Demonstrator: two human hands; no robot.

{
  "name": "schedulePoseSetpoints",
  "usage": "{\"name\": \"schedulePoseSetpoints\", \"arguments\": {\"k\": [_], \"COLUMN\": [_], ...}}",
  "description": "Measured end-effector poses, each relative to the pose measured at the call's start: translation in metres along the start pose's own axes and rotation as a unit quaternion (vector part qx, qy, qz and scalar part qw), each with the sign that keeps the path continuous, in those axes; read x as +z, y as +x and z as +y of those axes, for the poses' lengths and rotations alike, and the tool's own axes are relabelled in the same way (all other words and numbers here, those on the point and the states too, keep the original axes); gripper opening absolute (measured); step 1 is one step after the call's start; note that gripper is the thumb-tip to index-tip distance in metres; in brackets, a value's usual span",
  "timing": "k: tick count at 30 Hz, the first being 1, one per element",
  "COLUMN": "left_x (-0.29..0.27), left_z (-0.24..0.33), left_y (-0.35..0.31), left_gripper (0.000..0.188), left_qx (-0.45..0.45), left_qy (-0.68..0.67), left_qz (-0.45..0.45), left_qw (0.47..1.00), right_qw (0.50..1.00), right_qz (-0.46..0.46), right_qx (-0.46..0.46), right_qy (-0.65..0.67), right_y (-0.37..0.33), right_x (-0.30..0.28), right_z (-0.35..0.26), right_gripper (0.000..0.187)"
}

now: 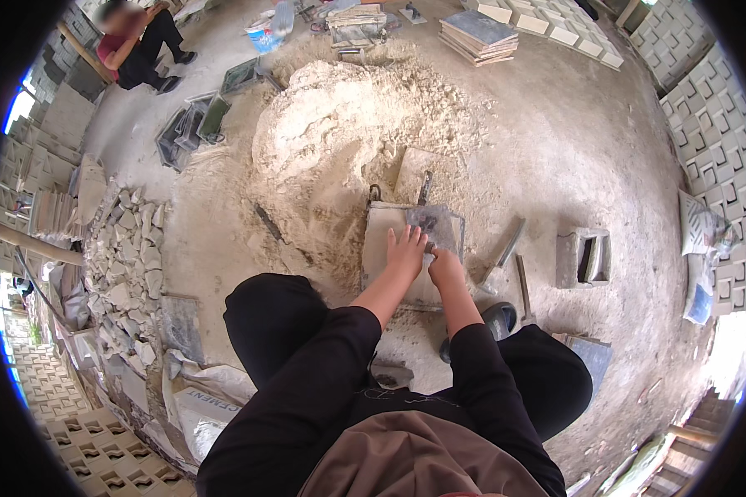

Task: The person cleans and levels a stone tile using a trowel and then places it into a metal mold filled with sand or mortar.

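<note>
Between my knees lies a square mould (375,248) with a metal frame and a pale, powdery surface. My left hand (404,253) rests flat on it, fingers stretched and spread. My right hand (447,268) is closed around a short dark handle (429,248), close to the left fingertips; the rest of this tool is mostly hidden. A grey smeared patch (439,220) covers the mould's far right part. At its far edge stand a metal loop (375,193) and an upright dark bar (424,189).
Beyond the mould rises a heap of pale powder (323,124). To the right lie a long blade-like tool (503,248), a hammer-like tool (525,290) and a hollow block (583,258). Rubble (124,257) and metal moulds (192,128) are left. A person (137,50) sits far left.
</note>
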State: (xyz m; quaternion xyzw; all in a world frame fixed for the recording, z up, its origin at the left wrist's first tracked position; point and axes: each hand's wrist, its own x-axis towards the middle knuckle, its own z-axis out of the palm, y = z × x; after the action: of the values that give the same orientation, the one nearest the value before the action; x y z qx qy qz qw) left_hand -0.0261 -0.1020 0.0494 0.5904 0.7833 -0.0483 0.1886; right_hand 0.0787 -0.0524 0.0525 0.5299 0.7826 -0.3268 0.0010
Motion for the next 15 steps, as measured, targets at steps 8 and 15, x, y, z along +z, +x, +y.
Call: {"name": "schedulePoseSetpoints", "arguments": {"k": [8,15], "left_x": [-0.01,-0.025], "left_z": [-0.003,-0.04], "left_y": [0.023,0.049], "left_gripper": [0.047,0.045], "left_qx": [-0.012,-0.013], "left_qy": [-0.015,-0.066], "left_qz": [0.002,-0.013], "left_qw": [1.0,0.998], "right_qw": [1.0,0.997], "right_qz": [0.0,0.039], "right_qx": [0.013,-0.048], "right_qy": [-0.004,-0.049], "right_y": [0.016,0.047], "right_x": [-0.015,-0.015], "right_z": [-0.014,-0.02], "right_gripper": [0.031,0.034]}}
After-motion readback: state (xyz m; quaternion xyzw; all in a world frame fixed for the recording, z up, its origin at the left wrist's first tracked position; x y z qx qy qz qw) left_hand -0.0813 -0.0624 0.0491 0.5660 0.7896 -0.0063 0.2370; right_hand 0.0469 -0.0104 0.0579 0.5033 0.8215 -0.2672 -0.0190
